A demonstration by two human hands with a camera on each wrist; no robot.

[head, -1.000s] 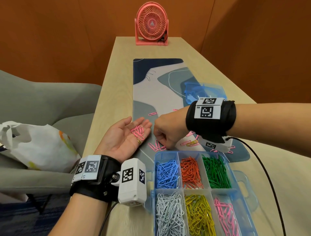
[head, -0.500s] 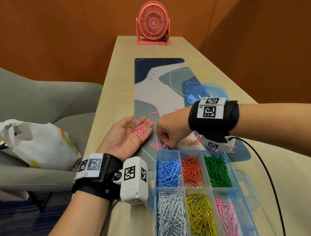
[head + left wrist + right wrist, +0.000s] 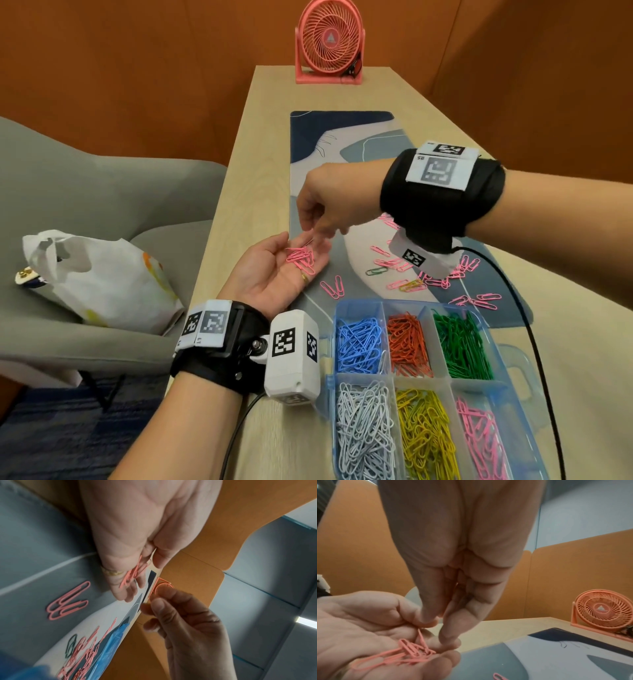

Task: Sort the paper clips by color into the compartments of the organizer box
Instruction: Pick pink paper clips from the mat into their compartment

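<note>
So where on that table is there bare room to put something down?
The far mat between the pink fan and the right hand is bare, as is the wood strip along its left edge. Loose clips crowd the mat beside the organizer box.

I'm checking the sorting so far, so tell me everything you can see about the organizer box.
The organizer box is translucent blue plastic, lying open on the table near the mat's close edge. Two rows of three compartments: far row blue clips, orange clips and green clips; near row white clips, yellow clips and pink clips. A handle sticks out on its right. Neither hand touches it.
</note>
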